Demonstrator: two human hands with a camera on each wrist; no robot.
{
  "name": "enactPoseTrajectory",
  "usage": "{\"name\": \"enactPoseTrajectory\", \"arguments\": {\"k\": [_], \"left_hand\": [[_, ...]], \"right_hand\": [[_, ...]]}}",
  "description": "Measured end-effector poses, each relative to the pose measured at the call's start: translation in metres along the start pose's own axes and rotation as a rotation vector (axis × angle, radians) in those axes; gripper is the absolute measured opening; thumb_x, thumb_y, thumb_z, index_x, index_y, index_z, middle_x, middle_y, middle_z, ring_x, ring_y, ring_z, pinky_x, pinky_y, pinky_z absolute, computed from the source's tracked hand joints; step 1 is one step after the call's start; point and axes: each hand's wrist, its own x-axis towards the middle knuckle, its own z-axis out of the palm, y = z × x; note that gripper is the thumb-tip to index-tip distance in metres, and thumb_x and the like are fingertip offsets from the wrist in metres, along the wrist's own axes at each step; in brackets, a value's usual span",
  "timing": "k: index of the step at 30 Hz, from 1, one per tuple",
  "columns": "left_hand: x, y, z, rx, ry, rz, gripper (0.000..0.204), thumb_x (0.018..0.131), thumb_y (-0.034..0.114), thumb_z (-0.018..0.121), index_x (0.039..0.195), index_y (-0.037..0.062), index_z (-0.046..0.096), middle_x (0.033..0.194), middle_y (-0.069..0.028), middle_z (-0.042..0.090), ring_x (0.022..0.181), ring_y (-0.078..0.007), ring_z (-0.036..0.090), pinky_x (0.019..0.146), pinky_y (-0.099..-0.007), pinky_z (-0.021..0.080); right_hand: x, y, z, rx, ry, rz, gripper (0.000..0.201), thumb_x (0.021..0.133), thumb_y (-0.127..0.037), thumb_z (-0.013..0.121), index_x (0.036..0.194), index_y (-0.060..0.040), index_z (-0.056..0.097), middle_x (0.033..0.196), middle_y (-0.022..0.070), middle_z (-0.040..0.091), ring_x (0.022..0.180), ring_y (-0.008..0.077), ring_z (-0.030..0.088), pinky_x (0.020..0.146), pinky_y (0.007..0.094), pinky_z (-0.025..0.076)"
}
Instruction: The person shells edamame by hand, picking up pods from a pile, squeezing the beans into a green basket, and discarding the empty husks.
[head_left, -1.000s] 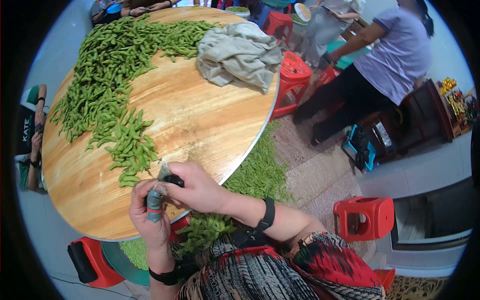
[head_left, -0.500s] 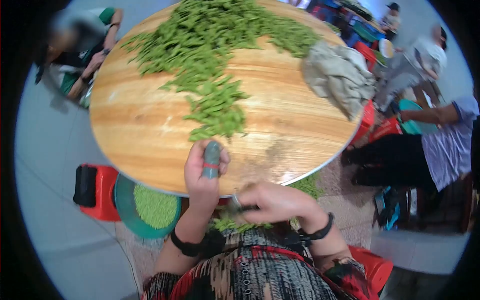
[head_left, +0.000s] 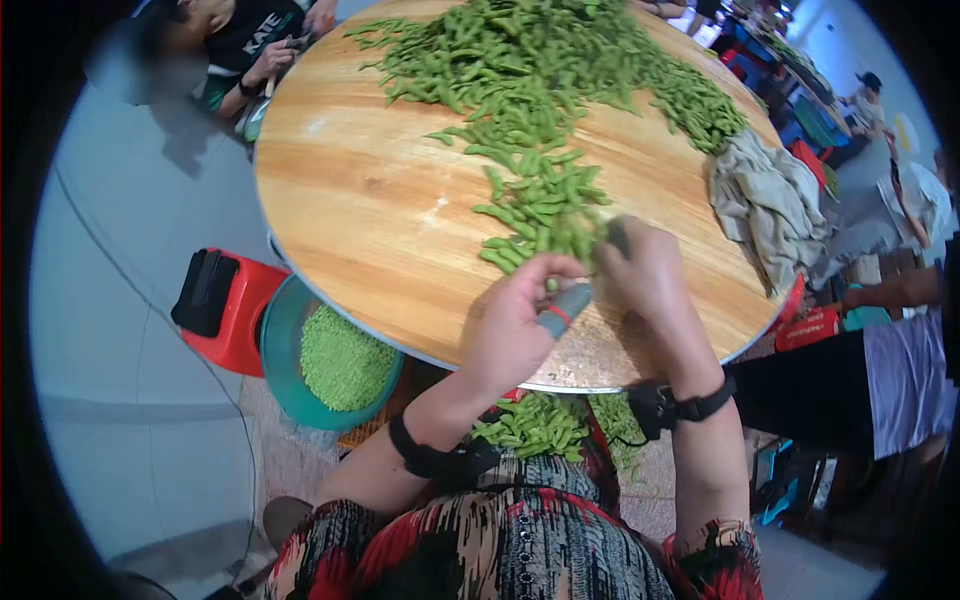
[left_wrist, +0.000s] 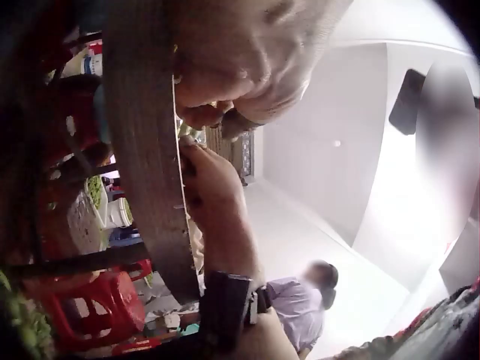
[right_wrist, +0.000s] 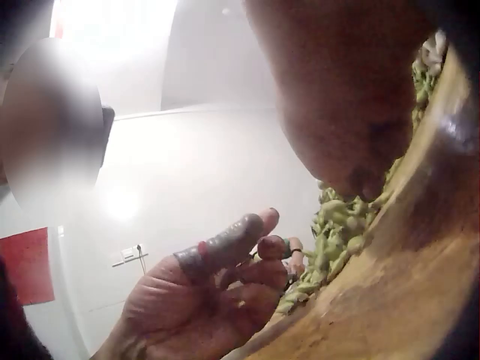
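Note:
Green soybean pods (head_left: 545,190) lie in a heap on the round wooden table (head_left: 345,210), with a tail of them running toward me. My left hand (head_left: 512,318) is over the near edge, palm turned up and fingers curled. A grey sleeve with a red band (right_wrist: 217,247) covers its thumb. Between that thumb and the fingers shows a small green bean (head_left: 551,285). My right hand (head_left: 648,268) is bent down at the right side of the pod tail, a dark cover on its thumb. Motion blur hides its fingertips, so I cannot tell whether they hold a pod.
Left below the table, a green basin (head_left: 285,375) holds shelled beans (head_left: 345,357). A red stool (head_left: 235,315) stands beside it. More pods (head_left: 535,425) lie by my lap. A crumpled grey cloth (head_left: 765,205) rests at the table's right edge. Another person (head_left: 255,60) sits at the far left.
The head view has swung left. My hands were together, then parted as the right dropped toward my lap. Now the right is forward at the pods, the left back near the table edge.

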Motion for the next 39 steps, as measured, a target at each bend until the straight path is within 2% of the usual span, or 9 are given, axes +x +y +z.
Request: {"name": "enactPoseTrajectory", "arguments": {"k": [2,4,7,9,16,19,27,31,39], "left_hand": [[0.004,-0.009,-0.001,0.33,0.009,0.137,0.03,0.081,0.002,0.06,0.11,0.0061,0.054,0.083,0.0035,0.048,0.07,-0.0061,0.049,0.062,-0.0197,0.042],[0.001,0.011,0.0,0.486,-0.065,0.142,0.052,0.069,-0.005,0.061,0.117,0.0106,0.053,0.083,-0.0049,0.053,0.077,-0.0157,0.055,0.068,-0.0278,0.046],[0.002,-0.004,0.006,0.522,-0.094,0.41,0.05,0.068,-0.002,0.06,0.117,0.0055,0.053,0.089,-0.0145,0.053,0.087,-0.0321,0.054,0.074,-0.0384,0.045],[0.004,-0.011,0.005,0.465,-0.188,0.405,0.045,0.067,-0.001,0.062,0.111,0.0025,0.054,0.092,-0.0161,0.051,0.089,-0.0339,0.052,0.076,-0.0401,0.044],[0.01,-0.012,0.003,0.254,-0.04,0.266,0.019,0.069,0.003,0.064,0.087,-0.0001,0.061,0.071,-0.0135,0.056,0.071,-0.0262,0.057,0.064,-0.0344,0.045],[0.013,-0.015,0.0,0.19,0.046,0.261,0.014,0.071,0.007,0.065,0.08,-0.0019,0.061,0.072,-0.015,0.059,0.068,-0.0259,0.059,0.063,-0.0339,0.045],[0.002,-0.022,-0.002,0.304,0.064,0.368,0.017,0.072,0.008,0.065,0.086,-0.0004,0.061,0.078,-0.0139,0.059,0.074,-0.0233,0.059,0.066,-0.0321,0.046],[-0.007,-0.006,-0.008,0.007,0.065,-0.008,0.013,0.084,0.012,0.061,0.091,0.0014,0.061,0.08,-0.0037,0.061,0.076,-0.0072,0.053,0.067,-0.0247,0.045],[-0.008,-0.008,-0.006,-0.089,0.026,0.029,0.009,0.088,0.011,0.057,0.083,0.0037,0.057,0.074,0.0034,0.055,0.071,-0.0031,0.049,0.065,-0.0209,0.043]], "right_hand": [[-0.011,0.017,0.001,-0.026,0.169,-0.183,0.018,0.074,-0.014,0.061,0.078,0.0023,0.056,0.067,0.0209,0.056,0.062,0.0361,0.054,0.058,0.04,0.042],[-0.023,-0.003,-0.018,0.185,0.134,-0.036,0.015,0.082,-0.01,0.057,0.074,0.0023,0.053,0.057,0.0076,0.045,0.056,0.0125,0.04,0.051,0.0308,0.035],[-0.042,0.012,-0.015,0.255,0.002,-0.138,0.014,0.085,-0.011,0.057,0.076,-0.0008,0.054,0.06,-0.0024,0.046,0.053,0.0078,0.04,0.046,0.0252,0.031],[-0.053,-0.005,-0.033,0.562,-0.29,0.263,0.014,0.087,-0.016,0.057,0.081,-0.004,0.058,0.062,-0.0045,0.048,0.052,0.0024,0.04,0.044,0.0186,0.027],[-0.067,0.021,-0.019,1.101,-0.225,0.223,0.022,0.092,-0.024,0.051,0.099,-0.0036,0.054,0.065,-0.006,0.047,0.05,-0.0006,0.033,0.043,0.0163,0.022],[-0.073,0.018,-0.002,0.863,-0.049,0.132,0.028,0.093,-0.019,0.048,0.114,-0.0012,0.051,0.074,-0.0056,0.05,0.055,-0.0012,0.035,0.043,0.0137,0.022],[-0.083,-0.019,0.008,0.983,-0.181,0.176,0.017,0.092,-0.02,0.05,0.094,-0.0035,0.052,0.064,-0.0045,0.046,0.051,0.0024,0.036,0.044,0.0176,0.026],[-0.086,-0.026,0.005,1.376,-0.517,0.197,0.026,0.095,-0.027,0.042,0.091,-0.0025,0.048,0.059,0.0006,0.044,0.047,0.0073,0.036,0.043,0.0221,0.028],[-0.092,-0.039,-0.007,1.505,-0.437,0.385,0.025,0.095,-0.025,0.042,0.087,-0.0018,0.047,0.064,0.0044,0.048,0.047,0.0068,0.035,0.043,0.0211,0.029]]}}
